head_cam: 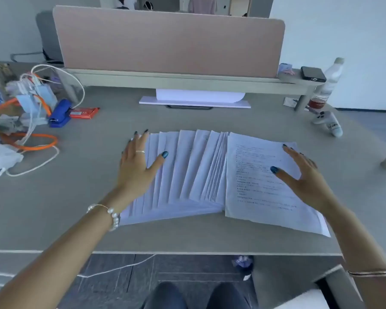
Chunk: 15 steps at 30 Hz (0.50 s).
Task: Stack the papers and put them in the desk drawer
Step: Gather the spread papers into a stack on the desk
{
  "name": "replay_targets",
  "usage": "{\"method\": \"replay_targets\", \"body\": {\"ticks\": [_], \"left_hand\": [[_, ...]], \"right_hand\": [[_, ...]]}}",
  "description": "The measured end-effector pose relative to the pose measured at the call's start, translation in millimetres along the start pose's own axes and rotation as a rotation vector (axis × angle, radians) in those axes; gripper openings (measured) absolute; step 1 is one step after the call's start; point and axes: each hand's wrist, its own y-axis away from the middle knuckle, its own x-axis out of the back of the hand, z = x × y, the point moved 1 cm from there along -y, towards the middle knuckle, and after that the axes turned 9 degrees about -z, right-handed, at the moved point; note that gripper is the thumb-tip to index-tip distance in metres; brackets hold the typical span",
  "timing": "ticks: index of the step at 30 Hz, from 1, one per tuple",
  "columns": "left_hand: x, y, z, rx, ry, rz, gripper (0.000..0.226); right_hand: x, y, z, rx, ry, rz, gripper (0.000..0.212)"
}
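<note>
Your fanned spread of white printed paper sheets (187, 172) lies across the middle of the grey desk top (76, 208), its top sheet of text at the 3 o'clock end. Your left hand (136, 166) rests flat with fingers splayed on the 9 o'clock edge of the fan. Your right hand (303, 175), fingers also open, presses the top sheet, gripping nothing.
</note>
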Motion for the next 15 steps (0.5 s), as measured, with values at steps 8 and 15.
{"method": "replay_targets", "body": {"ticks": [8, 15], "left_hand": [[-17, 1, -31, 0.360, -0.205, -0.145, 0.076], [-37, -12, 2, 0.115, 0.127, -0.161, 0.059]], "right_hand": [[-21, 0, 29, -0.227, 0.086, -0.010, 0.085], [-50, -32, -8, -0.125, 0.072, -0.088, 0.086]]}}
